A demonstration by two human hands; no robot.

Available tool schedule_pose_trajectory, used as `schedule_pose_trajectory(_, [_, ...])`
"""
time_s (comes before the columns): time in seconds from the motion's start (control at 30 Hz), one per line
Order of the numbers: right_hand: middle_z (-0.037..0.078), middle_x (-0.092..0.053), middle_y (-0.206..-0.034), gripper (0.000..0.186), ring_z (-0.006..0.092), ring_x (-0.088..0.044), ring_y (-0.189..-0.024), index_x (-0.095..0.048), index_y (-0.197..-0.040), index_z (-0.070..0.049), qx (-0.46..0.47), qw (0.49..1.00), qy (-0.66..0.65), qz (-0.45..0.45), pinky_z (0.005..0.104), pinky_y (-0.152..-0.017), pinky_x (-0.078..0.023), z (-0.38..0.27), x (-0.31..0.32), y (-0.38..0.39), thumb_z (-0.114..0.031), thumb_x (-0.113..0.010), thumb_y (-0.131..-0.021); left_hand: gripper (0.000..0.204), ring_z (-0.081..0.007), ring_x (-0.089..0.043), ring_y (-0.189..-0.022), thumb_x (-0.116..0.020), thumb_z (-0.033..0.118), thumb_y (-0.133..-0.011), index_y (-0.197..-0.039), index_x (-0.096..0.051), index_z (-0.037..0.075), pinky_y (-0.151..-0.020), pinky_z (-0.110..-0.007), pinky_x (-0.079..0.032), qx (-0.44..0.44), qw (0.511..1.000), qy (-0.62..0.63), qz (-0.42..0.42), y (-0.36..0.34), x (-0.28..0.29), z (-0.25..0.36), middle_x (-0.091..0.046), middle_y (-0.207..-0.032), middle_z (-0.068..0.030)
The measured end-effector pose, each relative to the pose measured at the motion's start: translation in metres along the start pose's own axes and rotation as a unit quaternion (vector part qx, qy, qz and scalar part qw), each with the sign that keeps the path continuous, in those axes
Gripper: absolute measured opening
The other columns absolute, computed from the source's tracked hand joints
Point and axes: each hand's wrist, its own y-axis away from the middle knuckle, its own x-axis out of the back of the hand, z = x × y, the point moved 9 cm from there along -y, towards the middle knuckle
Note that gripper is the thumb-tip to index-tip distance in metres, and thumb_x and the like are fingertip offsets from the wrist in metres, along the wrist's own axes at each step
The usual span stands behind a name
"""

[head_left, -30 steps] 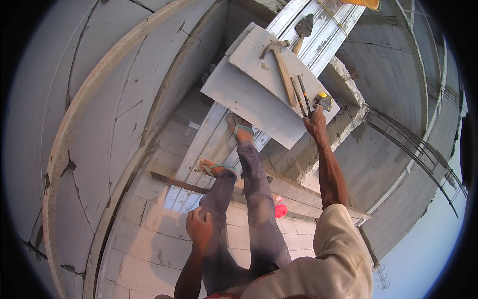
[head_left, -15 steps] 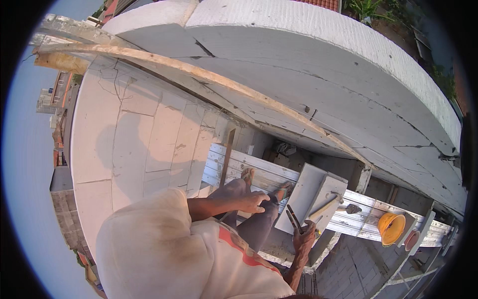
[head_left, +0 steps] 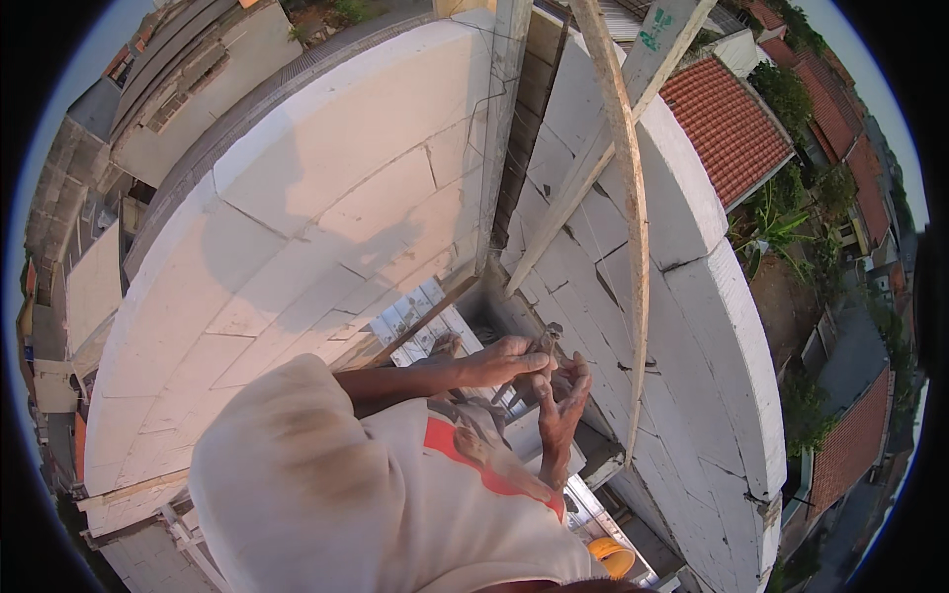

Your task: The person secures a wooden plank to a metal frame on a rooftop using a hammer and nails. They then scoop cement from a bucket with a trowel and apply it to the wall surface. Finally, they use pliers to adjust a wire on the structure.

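Note:
My left hand (head_left: pixel 502 362) reaches across in front of my body, its fingers closed and pinching a small, slender thing with a dark grey head (head_left: pixel 553 331) that sticks up above the fingertips. Its kind is too small to make out. Close against it is my right hand (head_left: pixel 563 400), palm turned up, thumb and fingers curled toward the same spot. What lies inside its grip is mostly hidden. Below the hands, part of a pale block (head_left: pixel 524 435) shows behind my right wrist. My bare foot (head_left: pixel 447 345) rests near the corrugated metal sheet (head_left: pixel 400 314).
Pale block walls rise on the left (head_left: pixel 316 198) and right (head_left: pixel 682 336), meeting at a corner ahead. A bent wooden strip (head_left: pixel 633 217) and a slanting timber (head_left: pixel 563 208) cross before the right wall. An orange bucket (head_left: pixel 612 558) sits low. Tiled roofs (head_left: pixel 727 128) lie beyond.
My view has swung round to the right. My hands, apart before, have come together. The open dark-handled tool that stood up from my right hand no longer shows clearly.

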Motion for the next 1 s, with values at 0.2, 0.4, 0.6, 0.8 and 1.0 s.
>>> schedule_pose_trajectory(0.2, [0.014,-0.073,-0.098,0.037,0.0193,-0.07,-0.084,-0.063,-0.12,0.004,-0.152,0.952,-0.107,-0.241,0.0347,-0.079,-0.056,0.01,-0.114,-0.029,-0.028,-0.071,-0.103,0.047,-0.0195,-0.067,-0.11,-0.051,0.044,-0.112,-0.127,-0.065,0.002,-0.095,-0.035,-0.053,-0.076,0.992,-0.078,0.065,0.012,0.053,0.105,-0.069,-0.112,-0.0089])
schedule_pose_trajectory(0.4, [0.01,-0.071,-0.078,0.037,0.0176,-0.063,-0.061,-0.066,-0.119,0.006,-0.178,0.95,-0.092,-0.24,0.0333,-0.063,-0.051,-0.043,-0.157,-0.057,-0.029,-0.06,-0.107,0.054,-0.0214,-0.07,-0.106,-0.057,0.049,-0.108,-0.124,-0.068,-0.001,-0.092,-0.037,-0.055,-0.01,0.919,-0.374,0.124,0.024,0.116,0.176,-0.072,-0.116,-0.0162])
schedule_pose_trajectory(0.6, [0.012,-0.074,-0.085,0.036,0.0154,-0.069,-0.068,-0.066,-0.127,0.004,-0.194,0.968,0.012,-0.16,0.0303,-0.064,-0.056,0.003,-0.139,-0.05,-0.024,-0.065,-0.104,0.048,-0.03,-0.072,-0.11,-0.061,0.041,-0.106,-0.123,-0.068,-0.004,-0.096,-0.041,-0.057,-0.16,0.853,-0.403,0.289,0.046,0.162,0.306,-0.072,-0.117,-0.0213])
schedule_pose_trajectory(0.8, [0.014,-0.076,-0.097,0.033,0.0167,-0.072,-0.085,-0.066,-0.129,0.001,-0.293,0.953,-0.029,-0.066,0.0313,-0.078,-0.058,0.038,-0.124,-0.021,-0.016,-0.063,-0.1,0.058,-0.0408,-0.056,-0.134,-0.065,0.033,-0.104,-0.144,-0.049,-0.006,-0.112,-0.048,-0.048,-0.293,0.724,-0.501,0.373,0.029,0.166,0.366,-0.056,-0.14,-0.0295])
schedule_pose_trajectory(1.0, [0.016,-0.075,-0.104,0.039,0.0213,-0.073,-0.097,-0.064,-0.132,0.001,-0.248,0.965,-0.056,-0.067,0.0335,-0.082,-0.058,0.03,-0.124,-0.034,-0.02,-0.066,-0.098,0.056,-0.0459,-0.052,-0.133,-0.061,0.022,-0.106,-0.15,-0.043,-0.008,-0.112,-0.051,-0.046,-0.3,0.679,-0.533,0.407,-0.025,0.195,0.35,-0.049,-0.145,-0.032])
